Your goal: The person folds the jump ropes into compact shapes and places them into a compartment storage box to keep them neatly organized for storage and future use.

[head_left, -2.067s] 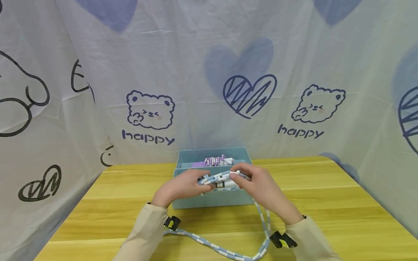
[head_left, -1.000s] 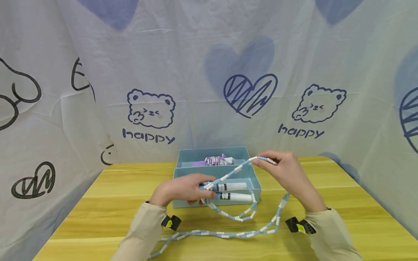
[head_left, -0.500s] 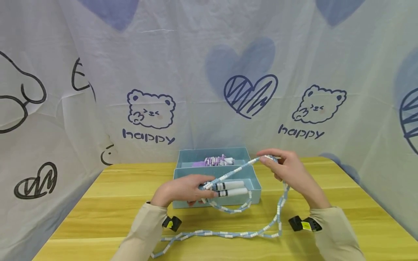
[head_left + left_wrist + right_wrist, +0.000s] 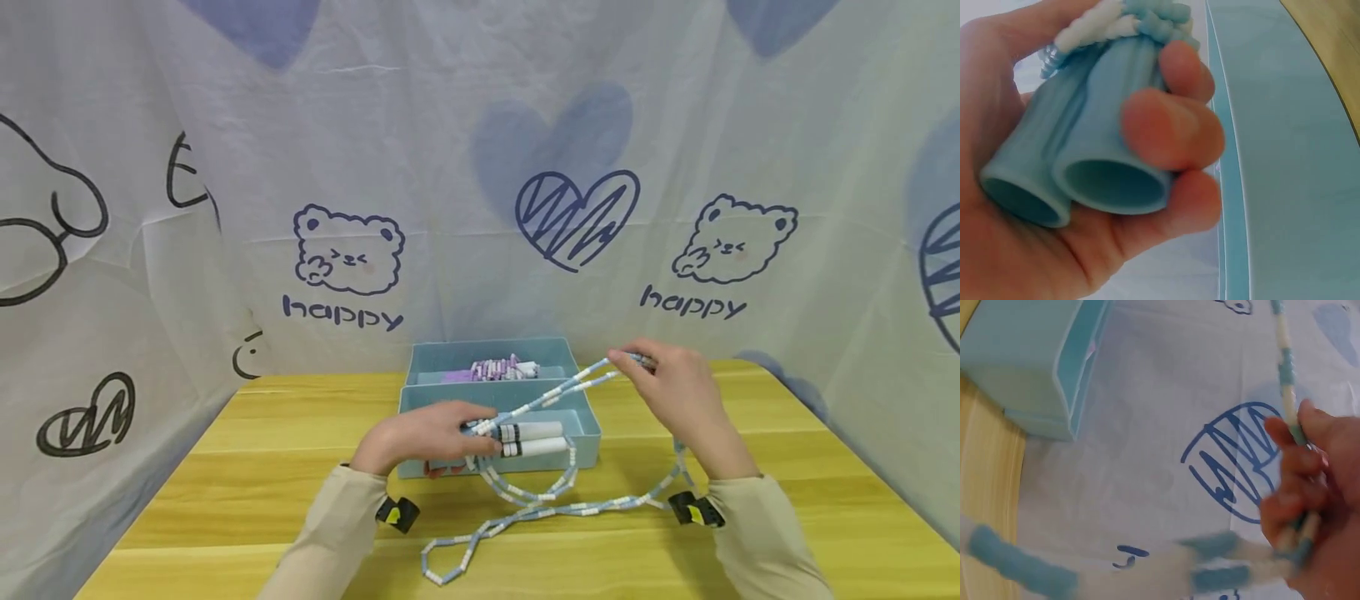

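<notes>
My left hand grips the two handles of a blue-and-white beaded jump rope side by side, in front of and over the box. Their white ends point right; in the left wrist view, curled fingers wrap the flared blue ends. Turns of the beaded rope cross the handles near thumb and forefinger. Out to the right and higher, my right hand pinches a doubled stretch of the rope, which runs slanting up from the left hand. The remaining rope hangs and lies in loops on the table.
A light blue box with two compartments stands on the wooden table. Its back compartment holds a bundled purple-and-white beaded jump rope. A printed curtain hangs close behind the table.
My right hand has moved from beside the left hand out to the right, drawing a stretch of rope with it. The rope's loop on the table has slid and changed shape. The left hand stays put.
</notes>
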`<state>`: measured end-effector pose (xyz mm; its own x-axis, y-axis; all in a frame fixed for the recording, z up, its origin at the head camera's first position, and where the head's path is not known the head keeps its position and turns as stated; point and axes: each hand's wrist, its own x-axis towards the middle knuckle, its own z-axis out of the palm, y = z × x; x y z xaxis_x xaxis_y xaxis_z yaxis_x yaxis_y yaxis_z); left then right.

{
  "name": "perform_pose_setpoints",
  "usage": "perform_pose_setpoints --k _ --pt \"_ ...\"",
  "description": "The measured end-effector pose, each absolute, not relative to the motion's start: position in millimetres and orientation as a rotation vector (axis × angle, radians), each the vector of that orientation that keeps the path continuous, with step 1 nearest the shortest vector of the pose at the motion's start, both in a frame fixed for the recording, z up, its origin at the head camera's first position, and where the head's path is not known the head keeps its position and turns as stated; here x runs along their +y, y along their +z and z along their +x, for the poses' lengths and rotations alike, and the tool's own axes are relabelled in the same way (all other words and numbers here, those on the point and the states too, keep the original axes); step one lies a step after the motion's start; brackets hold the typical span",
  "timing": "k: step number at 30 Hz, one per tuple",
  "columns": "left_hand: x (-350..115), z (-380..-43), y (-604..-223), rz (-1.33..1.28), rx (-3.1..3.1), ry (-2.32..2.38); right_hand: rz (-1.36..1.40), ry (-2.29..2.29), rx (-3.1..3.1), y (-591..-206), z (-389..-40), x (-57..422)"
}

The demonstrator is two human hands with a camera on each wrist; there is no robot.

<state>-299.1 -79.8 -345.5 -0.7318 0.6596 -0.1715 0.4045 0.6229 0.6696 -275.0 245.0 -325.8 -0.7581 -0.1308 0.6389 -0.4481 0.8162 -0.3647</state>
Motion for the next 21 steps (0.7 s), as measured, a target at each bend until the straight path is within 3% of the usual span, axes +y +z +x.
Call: perform_pose_setpoints --k 9,21 --pt "-77.7 -303.2 -346.2 0.992 2.402 0.858 0.603 0.830 -2.419 -323.2 -275.3 247.8" --pt "-78.8 -303.2 -346.7 0.980 2.371 0.903 0.340 0.879 -2.255 -330.4 -280.5 253.9"
